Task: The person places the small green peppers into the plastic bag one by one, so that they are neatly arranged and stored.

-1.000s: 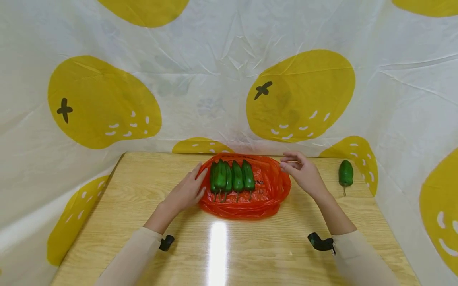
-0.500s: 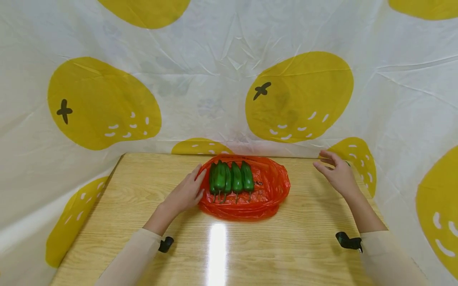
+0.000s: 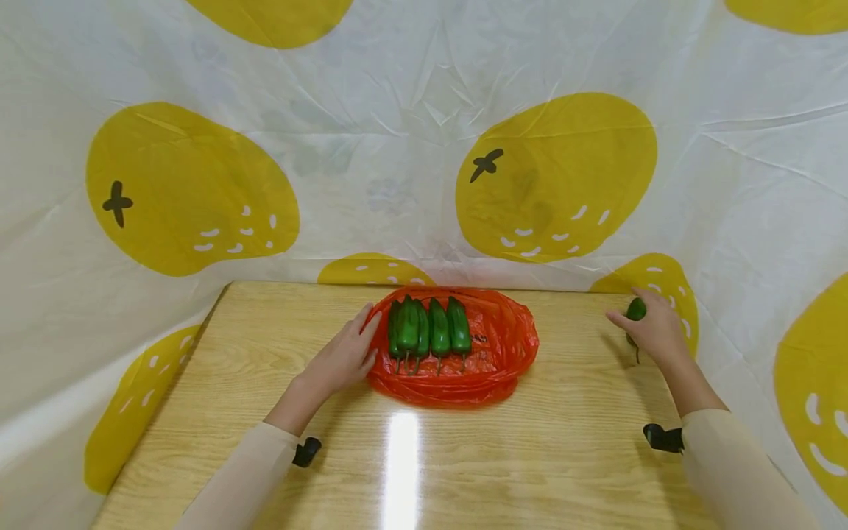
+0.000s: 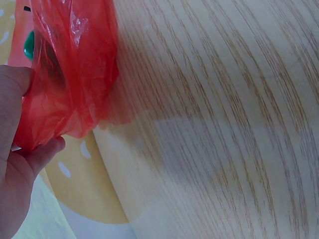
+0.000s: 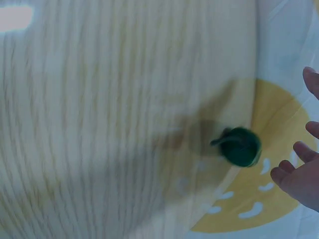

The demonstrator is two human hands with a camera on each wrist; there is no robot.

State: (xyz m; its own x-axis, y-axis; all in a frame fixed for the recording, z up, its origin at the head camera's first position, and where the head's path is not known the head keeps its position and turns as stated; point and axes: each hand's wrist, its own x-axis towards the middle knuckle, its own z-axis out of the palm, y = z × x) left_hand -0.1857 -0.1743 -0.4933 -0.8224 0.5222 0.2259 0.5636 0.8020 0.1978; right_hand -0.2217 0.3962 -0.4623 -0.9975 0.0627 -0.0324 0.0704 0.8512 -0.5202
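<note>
A red plastic bag lies with its mouth spread wide on the wooden table. Several green peppers are lined up side by side inside it, stems toward me. My left hand holds the bag's left rim; in the left wrist view the red film runs between thumb and fingers. Far to the right, my right hand hovers over a single green pepper, partly covering it. The right wrist view has that pepper apart from the spread fingers.
The wooden tabletop carries a bright glare strip in front of the bag. A white cloth printed with yellow fruit hangs behind and along both sides of the table.
My right hand has left the bag's right side and moved right to the lone pepper, lowering over it. The left hand and the bag have stayed put.
</note>
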